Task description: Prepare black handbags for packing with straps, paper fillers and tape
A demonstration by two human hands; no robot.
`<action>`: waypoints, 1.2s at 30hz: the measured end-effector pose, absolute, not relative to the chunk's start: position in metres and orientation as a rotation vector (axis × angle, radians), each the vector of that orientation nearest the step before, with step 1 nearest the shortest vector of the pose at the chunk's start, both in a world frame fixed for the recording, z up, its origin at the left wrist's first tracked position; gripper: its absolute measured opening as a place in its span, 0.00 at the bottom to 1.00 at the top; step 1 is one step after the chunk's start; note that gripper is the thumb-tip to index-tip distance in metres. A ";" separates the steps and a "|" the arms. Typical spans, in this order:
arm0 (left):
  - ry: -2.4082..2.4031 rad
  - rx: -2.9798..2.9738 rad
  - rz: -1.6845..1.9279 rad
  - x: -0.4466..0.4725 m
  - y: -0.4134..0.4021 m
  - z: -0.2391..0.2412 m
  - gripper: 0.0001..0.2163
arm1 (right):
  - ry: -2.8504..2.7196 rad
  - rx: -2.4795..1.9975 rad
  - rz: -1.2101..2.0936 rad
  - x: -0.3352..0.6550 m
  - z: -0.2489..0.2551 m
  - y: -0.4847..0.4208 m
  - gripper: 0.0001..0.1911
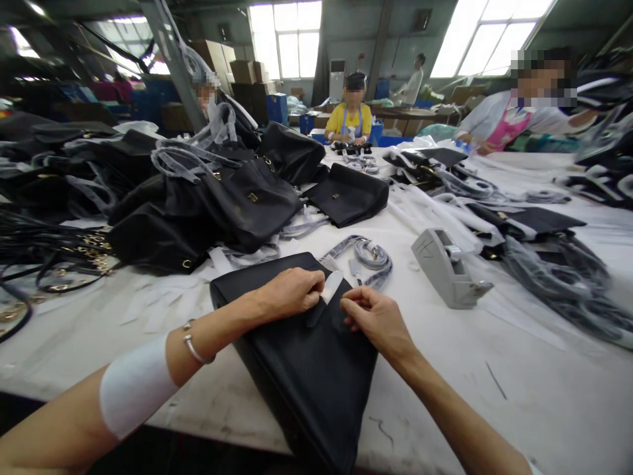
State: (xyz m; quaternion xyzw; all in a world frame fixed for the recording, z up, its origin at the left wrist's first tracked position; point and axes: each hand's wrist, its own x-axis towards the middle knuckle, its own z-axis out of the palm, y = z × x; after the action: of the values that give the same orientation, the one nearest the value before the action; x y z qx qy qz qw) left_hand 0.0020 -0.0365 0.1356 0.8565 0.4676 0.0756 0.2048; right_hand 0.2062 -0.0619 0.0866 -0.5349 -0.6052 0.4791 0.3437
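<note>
While black bag (pixel 306 369) lies beneath, left hand (pixel 291 290) pinches white strip (pixel 330 286); right hand (pixel 376 318) pinches bag.

A single head-worn camera looks forward and down over the worktable (pixel 544 396), close above the left hand (pixel 289 293) and right hand (pixel 376 320). Beyond the fingers (pixel 314 297) (wide lens, edges bowed) it faces the hall's far windows (pixel 291 39) and seated co-workers (pixel 350 119).
</note>
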 end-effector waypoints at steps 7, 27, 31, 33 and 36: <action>1.394 2.333 0.239 0.003 -0.032 0.138 0.06 | -2.384 -0.985 0.501 0.198 0.083 -0.034 0.18; 2.033 1.044 1.615 -0.129 -0.132 0.076 0.20 | -2.054 -1.209 0.919 0.186 0.104 -0.057 0.16; 1.667 0.395 1.695 -0.114 -0.178 0.051 0.17 | -2.120 -1.298 0.916 0.172 0.101 -0.055 0.24; 1.392 0.139 1.567 -0.096 -0.199 0.045 0.18 | -2.313 -1.283 1.058 0.165 0.095 -0.063 0.31; 1.176 -0.025 1.443 -0.074 -0.219 0.040 0.21 | -2.515 -1.231 1.078 0.157 0.084 -0.077 0.37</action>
State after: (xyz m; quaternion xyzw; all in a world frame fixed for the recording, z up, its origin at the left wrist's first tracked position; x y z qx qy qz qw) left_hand -0.0736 -0.2188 0.0404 -0.0106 0.5066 0.6218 0.5971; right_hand 0.1571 -0.0774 0.0838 -0.4092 -0.8361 0.3585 0.0704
